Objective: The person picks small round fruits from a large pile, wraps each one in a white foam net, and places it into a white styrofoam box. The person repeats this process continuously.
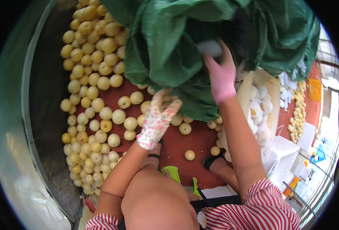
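My left hand (158, 119), in a white glove with a floral print, has its fingers apart near the lower edge of a green woven sack (169, 51). It holds nothing that I can see. My right hand (221, 76), in a pink glove, reaches into the sack's open mouth. Between its thumb and fingers is a blurred white piece (211, 48), perhaps a foam sleeve. Round pale-yellow melons (96, 112) lie heaped on the left. A single melon (189, 155) rests on the red ground cloth (172, 146) between my feet.
To the right, a lined container (274, 115) holds melons in white foam nets (262, 106). A white foam box (281, 152) stands below it. Farther right are another row of melons (296, 115) and an orange crate (314, 89). A dark strip (48, 115) borders the left heap.
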The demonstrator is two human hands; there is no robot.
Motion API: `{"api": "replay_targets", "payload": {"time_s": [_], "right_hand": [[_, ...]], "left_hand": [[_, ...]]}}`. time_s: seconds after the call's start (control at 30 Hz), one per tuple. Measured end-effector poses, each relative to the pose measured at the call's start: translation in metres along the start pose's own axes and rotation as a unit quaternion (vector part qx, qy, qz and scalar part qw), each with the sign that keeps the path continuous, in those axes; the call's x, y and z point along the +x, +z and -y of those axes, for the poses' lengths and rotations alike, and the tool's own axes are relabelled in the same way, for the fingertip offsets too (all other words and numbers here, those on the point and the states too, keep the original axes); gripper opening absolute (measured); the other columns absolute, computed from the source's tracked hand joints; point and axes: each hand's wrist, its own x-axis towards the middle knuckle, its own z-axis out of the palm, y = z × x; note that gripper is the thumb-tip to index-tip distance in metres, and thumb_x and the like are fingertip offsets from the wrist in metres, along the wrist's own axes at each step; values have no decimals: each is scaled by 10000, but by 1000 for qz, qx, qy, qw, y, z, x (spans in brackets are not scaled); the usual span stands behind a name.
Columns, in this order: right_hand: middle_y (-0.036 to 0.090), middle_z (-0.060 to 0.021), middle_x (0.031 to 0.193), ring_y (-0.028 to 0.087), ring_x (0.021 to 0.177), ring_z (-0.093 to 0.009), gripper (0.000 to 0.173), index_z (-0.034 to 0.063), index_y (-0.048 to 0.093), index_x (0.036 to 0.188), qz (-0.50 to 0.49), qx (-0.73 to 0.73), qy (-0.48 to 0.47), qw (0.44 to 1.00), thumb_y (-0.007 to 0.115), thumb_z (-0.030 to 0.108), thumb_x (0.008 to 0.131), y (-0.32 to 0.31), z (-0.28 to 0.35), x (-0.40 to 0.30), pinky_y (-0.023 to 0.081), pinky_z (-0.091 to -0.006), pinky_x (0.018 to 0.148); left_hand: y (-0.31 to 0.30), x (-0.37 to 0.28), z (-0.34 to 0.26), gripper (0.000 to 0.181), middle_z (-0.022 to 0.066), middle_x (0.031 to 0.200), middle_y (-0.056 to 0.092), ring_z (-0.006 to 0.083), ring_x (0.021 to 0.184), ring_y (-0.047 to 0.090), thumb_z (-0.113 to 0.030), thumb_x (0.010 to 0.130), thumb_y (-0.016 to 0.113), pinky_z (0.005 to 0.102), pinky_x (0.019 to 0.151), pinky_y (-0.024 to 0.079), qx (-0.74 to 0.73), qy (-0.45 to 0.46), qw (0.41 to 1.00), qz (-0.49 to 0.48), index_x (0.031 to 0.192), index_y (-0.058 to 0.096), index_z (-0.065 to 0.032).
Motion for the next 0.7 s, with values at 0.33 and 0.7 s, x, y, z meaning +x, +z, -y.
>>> {"api": "replay_targets", "payload": {"time_s": [0.33,0.7], "right_hand": [[674,-55,969,595,680,-78,460,-34,548,1351,35,166,236,957,704,102,941,19,-11,-193,451,-197,545],[584,-40,920,525,693,-97,252,-3,644,955,-6,-113,40,993,813,90,792,17,-37,-190,463,-262,643]], "left_hand": [[-11,-29,16,356,132,1010,730,203,918,693,-299,976,670,340,809,550,157,3,986,58,1155,656,9],[-12,-26,25,533,268,1169,645,421,1110,616,-425,996,575,473,949,497,394,-20,918,44,1287,605,21]]}}
